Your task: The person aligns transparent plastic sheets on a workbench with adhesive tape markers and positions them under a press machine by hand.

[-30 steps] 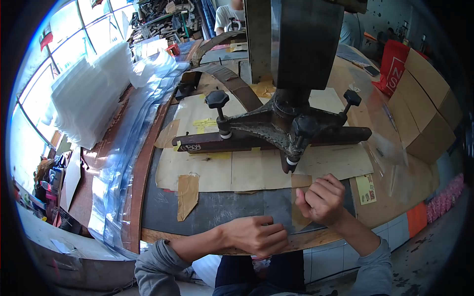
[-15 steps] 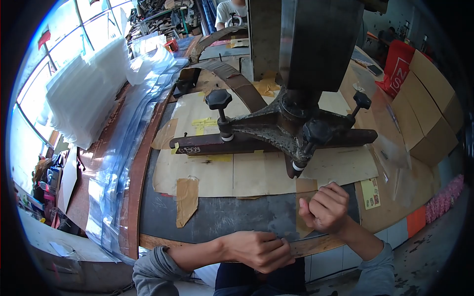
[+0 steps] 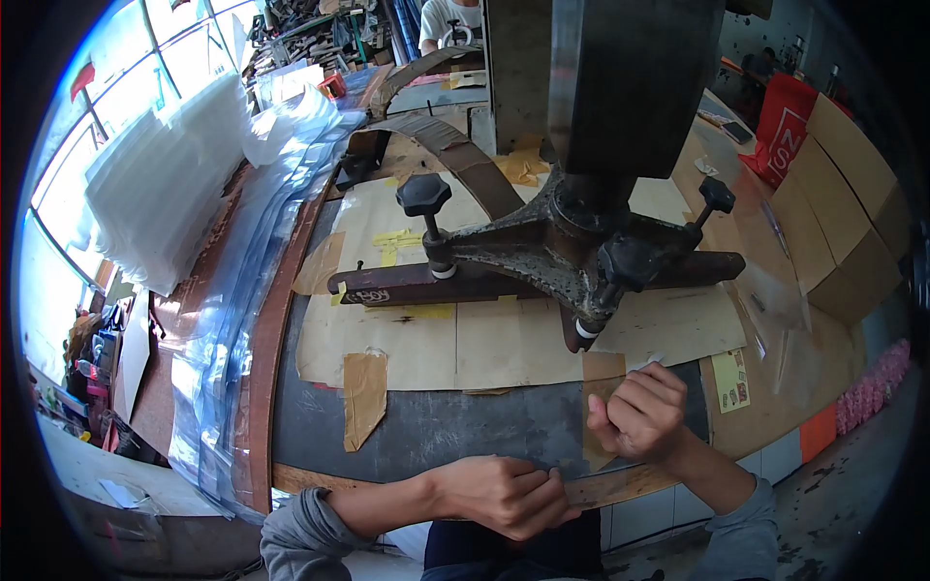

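My left hand (image 3: pixel 509 497) is closed at the wooden front edge of the table, its fingers curled under. Whether it holds anything is hidden. My right hand (image 3: pixel 639 412) is curled into a fist over the table's right front, beside a strip of brown tape (image 3: pixel 603 366); its inside is turned from view. Ahead of both hands stands a dark metal press head (image 3: pixel 572 232) with black knobs and a long dark bar (image 3: pixel 523 281) across it. Below the bar lies a cream board (image 3: pixel 426 349) on the grey table surface (image 3: pixel 446 426).
Clear plastic sheets (image 3: pixel 237 281) and a white translucent stack (image 3: pixel 165 184) lie on the left. On the right are a cardboard box (image 3: pixel 852 213), a red bag (image 3: pixel 780 126) and a phone (image 3: pixel 736 133). Across the table sits another person (image 3: pixel 451 19) in a white shirt.
The view has shifted very slightly. Both hands keep nearly the same closed pose and place, and the press head looks unmoved.
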`<act>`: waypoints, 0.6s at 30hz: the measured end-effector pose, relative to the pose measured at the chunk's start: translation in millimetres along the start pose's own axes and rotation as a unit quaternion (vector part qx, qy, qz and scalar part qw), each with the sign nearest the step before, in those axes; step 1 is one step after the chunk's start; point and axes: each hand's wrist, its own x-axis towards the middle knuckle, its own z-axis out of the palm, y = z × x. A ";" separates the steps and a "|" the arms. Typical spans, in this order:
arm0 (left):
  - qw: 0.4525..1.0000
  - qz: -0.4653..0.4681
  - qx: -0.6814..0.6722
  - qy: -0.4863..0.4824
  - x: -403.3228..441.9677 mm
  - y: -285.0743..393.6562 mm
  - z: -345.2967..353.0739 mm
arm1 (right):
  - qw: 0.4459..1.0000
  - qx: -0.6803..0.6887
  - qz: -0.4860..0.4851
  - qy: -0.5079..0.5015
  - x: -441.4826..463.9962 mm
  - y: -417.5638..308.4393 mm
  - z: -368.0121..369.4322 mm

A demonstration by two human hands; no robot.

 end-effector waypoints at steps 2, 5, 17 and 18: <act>1.000 0.000 0.006 -0.014 -0.7 -1.3 -2.8 | 1.000 -0.011 0.001 0.002 2.0 0.2 -0.1; 0.999 0.003 0.002 -0.033 0.9 -5.6 -6.0 | 1.000 -0.026 0.014 0.011 2.2 1.4 0.5; 0.953 -0.264 0.059 -0.140 14.8 58.8 -1.4 | 0.970 0.056 0.211 0.111 -25.6 -39.4 -50.7; 0.949 -0.283 0.056 -0.130 6.0 65.7 5.0 | 0.954 0.076 0.259 0.132 -38.7 -52.5 -57.8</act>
